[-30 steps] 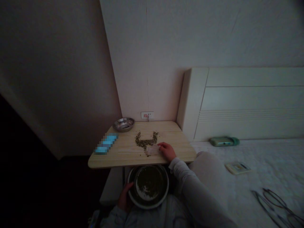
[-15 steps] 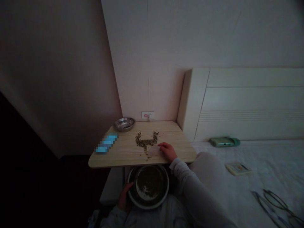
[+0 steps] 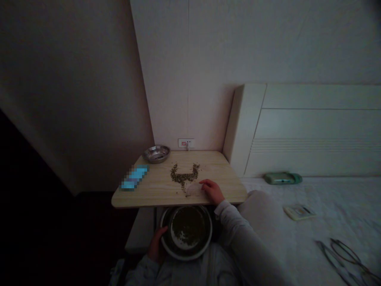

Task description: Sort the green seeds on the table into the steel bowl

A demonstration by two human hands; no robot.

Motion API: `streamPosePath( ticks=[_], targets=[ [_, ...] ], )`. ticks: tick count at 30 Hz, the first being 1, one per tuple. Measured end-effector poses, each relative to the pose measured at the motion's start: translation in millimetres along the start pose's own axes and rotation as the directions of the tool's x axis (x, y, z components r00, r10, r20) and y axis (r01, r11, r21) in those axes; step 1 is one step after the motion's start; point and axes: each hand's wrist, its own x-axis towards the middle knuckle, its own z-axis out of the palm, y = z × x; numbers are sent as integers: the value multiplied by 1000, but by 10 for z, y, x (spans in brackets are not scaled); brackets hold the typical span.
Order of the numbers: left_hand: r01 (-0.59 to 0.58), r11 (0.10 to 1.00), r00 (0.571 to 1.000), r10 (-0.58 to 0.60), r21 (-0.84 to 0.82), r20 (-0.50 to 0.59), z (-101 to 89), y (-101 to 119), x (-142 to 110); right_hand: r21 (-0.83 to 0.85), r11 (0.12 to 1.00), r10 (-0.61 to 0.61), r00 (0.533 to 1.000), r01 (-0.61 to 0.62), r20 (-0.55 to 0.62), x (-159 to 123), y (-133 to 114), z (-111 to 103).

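Grains (image 3: 186, 176) on table (image 3: 222, 171), metal bowl (image 3: 156, 155) beyond

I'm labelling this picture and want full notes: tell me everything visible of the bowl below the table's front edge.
The bowl is round and wide, with a pale rim and darker inner sides; dim light hides its material. It is upright, opening upward. Small dark bits cover much of its pale bottom, leaving lighter patches toward the near left. The left hand grips its left rim, thumb on top. It sits at the person's lap, close to the table; whether they touch is unclear.
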Motion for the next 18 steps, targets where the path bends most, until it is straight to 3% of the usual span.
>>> streamPosePath(
  ticks=[7, 10, 18],
  targets=[
    [60, 997, 998, -61, 53, 4, -72, 0, 99, 6, 1000, 14, 1000, -14, -27, -18, -59, -5],
    [34, 999, 999, -35, 39, 11, -106, -13, 132, 11, 1000, 25, 999, -25, -30, -32, -96, -9],
    [76, 996, 996, -78, 54, 35, -40, 5, 76, -69, 998, 0, 1000, -1, -19, -30, -30, -1]
  ],
)
